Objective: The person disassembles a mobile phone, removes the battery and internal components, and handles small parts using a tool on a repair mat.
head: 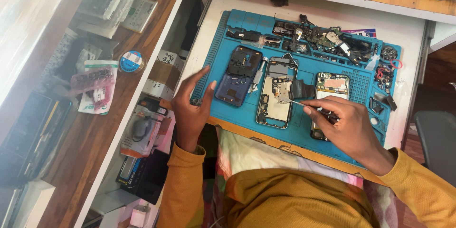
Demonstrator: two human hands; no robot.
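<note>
The right hand pinched a thin pair of metal tweezers between thumb and forefinger, its fingers closed narrowly on the shaft; the tips pointed toward ten o'clock and touched the silver metal bracket inside the opened, silver-framed phone body lying upright at the middle of the blue silicone work mat; at three o'clock of that body lay a second opened phone with an orange-pink patch on its board, partly under the right hand, and between the two sat a small black folded piece. The left hand held nothing; its fingers were spread wide and curved, resting at the mat's nine o'clock edge, the thumb touching a dark blue phone back frame; a slim silver screwdriver lay between that frame and the silver-framed body. At twelve o'clock on the mat lay a heap of small black phone parts. At nine o'clock of the mat stood an open white drawer of packaged goods.
</note>
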